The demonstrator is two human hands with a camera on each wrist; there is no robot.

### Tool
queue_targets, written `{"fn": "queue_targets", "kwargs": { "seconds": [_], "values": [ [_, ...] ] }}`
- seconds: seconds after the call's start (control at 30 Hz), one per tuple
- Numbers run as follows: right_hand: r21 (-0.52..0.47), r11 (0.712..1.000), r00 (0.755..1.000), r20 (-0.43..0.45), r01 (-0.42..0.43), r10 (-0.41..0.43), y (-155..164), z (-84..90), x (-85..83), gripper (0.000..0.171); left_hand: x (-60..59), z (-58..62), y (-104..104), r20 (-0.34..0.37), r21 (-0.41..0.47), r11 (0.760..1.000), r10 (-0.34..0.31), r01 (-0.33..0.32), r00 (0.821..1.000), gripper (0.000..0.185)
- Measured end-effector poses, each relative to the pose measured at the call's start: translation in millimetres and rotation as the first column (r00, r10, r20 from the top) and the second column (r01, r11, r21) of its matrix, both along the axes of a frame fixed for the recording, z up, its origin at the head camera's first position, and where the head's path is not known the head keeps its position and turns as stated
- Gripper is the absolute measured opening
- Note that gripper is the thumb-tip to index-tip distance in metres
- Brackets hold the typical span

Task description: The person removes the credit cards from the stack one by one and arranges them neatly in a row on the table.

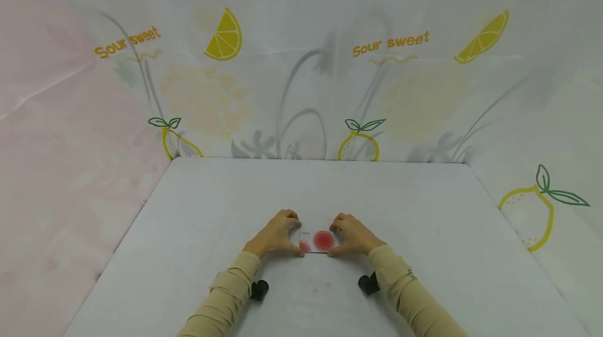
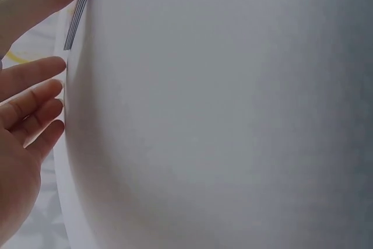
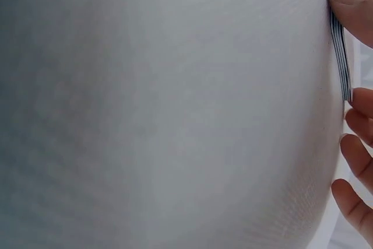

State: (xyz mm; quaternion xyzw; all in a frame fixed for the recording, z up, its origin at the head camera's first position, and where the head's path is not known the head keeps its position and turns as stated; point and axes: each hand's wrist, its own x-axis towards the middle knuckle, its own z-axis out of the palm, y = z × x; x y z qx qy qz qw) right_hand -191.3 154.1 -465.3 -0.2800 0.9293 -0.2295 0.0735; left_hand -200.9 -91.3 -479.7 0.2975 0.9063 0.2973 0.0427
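Observation:
A thin stack of cards (image 1: 323, 241) lies flat on the white table, its top card white with a red disc and small upside-down print on the left. My left hand (image 1: 277, 233) grips the stack's left end, and my right hand (image 1: 354, 235) grips the right end. Both thumbs press the near edge while the index fingers reach to the far side. Several dark layered edges of the cards (image 2: 77, 20) show below the thumb in the left wrist view. The same striped edge (image 3: 341, 56) appears beside the right thumb in the right wrist view. The other fingers touch the tabletop.
The white table (image 1: 320, 185) reaches back to a curtain (image 1: 282, 65) printed with lemons and "Sour sweet". Similar fabric stands at both sides. Black wrist devices (image 1: 259, 290) stick out inward beneath the beige sleeves (image 1: 400, 279).

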Motion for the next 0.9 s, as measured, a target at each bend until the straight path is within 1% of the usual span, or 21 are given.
{"fn": "queue_targets", "kwargs": {
  "seconds": [0.13, 0.37, 0.53, 0.67, 0.8, 0.9],
  "values": [
    [0.004, 1.0, 1.0, 0.0, -0.005, 0.005, -0.7, 1.1, 0.3, 0.048, -0.3, 1.4, 0.9, -0.016, -0.004, 1.0, -0.012, 0.012, 1.0, 0.059],
    [0.005, 1.0, 0.999, -0.03, -0.022, 0.022, -2.9, 4.5, 2.2, 0.045, -1.2, 2.5, 2.4, -0.05, -0.021, 1.0, -0.022, 0.021, 0.999, 0.054],
    [0.024, 0.999, 0.998, -0.049, -0.026, 0.028, -4.0, 2.7, 1.9, 0.043, -0.9, 4.5, 2.9, -0.034, -0.016, 1.0, -0.018, 0.018, 0.999, 0.051],
    [0.042, 0.998, 0.996, -0.082, -0.044, 0.047, -4.3, -0.2, 1.4, 0.042, -0.8, 6.6, 3.4, -0.024, -0.017, 1.0, -0.021, 0.021, 0.999, 0.049],
    [0.048, 0.997, 0.991, -0.119, -0.061, 0.066, -3.2, -1.7, 1.2, 0.042, -1.7, 6.7, 4.0, -0.023, -0.019, 0.999, -0.026, 0.026, 0.999, 0.046],
    [0.052, 0.996, 0.989, -0.131, -0.067, 0.073, -2.3, -2.3, 0.6, 0.042, -2.3, 6.5, 4.4, -0.009, -0.012, 1.0, -0.025, 0.025, 1.0, 0.045]
  ]
}}
